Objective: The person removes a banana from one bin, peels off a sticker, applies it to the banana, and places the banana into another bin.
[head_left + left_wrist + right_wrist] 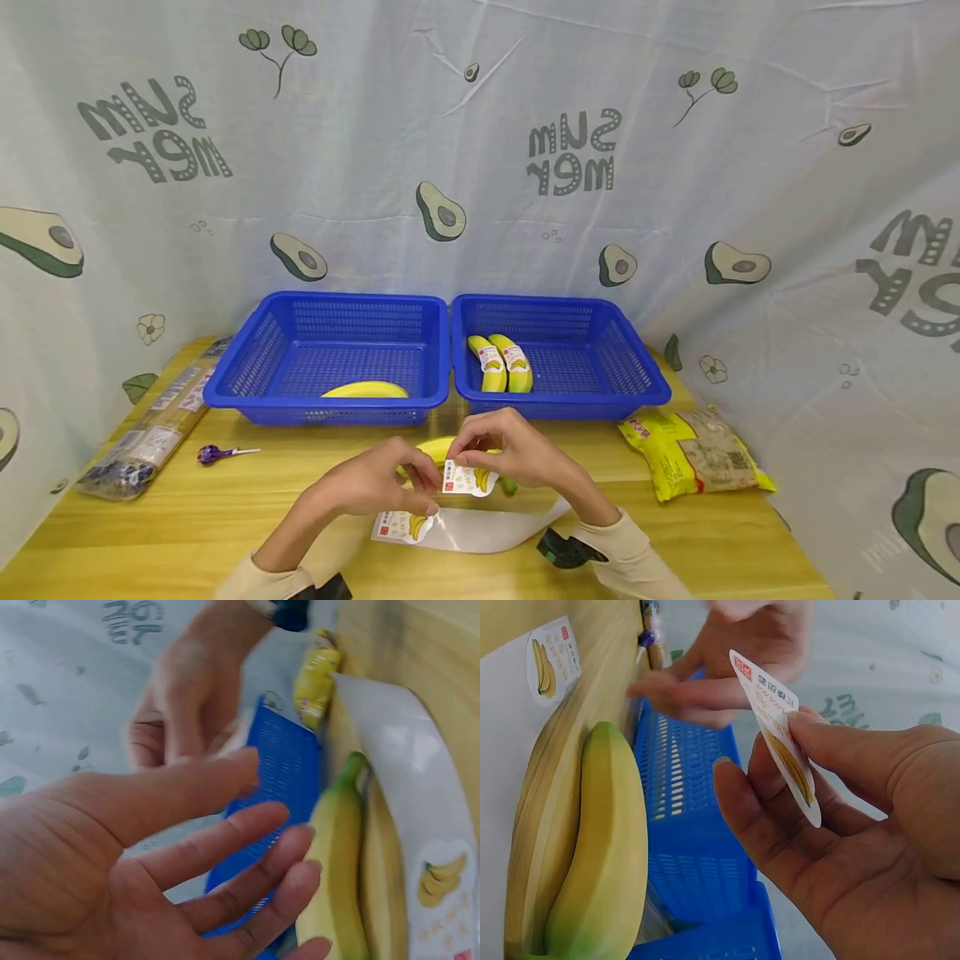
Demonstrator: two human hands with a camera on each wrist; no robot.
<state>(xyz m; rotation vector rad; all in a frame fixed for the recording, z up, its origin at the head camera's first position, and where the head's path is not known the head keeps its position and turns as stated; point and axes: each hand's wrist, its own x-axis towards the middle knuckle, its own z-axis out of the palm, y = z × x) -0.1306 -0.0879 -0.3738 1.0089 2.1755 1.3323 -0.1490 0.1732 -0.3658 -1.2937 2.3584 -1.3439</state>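
My right hand (517, 450) pinches a white banana sticker (780, 739) between thumb and fingers, its printed bananas and lettering showing. Close by on the left is my left hand (378, 479), its fingers loosely spread and holding nothing in the left wrist view (172, 855). Behind and below the hands a yellow banana (604, 840) with greenish ends lies on the table, partly hidden in the head view. Nearer me lies a pale backing strip (487, 531), with another banana sticker (405, 527) at its left end.
Two blue baskets stand side by side at the back. The left basket (326, 412) holds a plain banana (365, 389); the right basket (562, 408) holds two labelled bananas (495, 379). A lollipop (213, 454) and a long package (153, 433) lie left, a yellow bag (697, 454) right.
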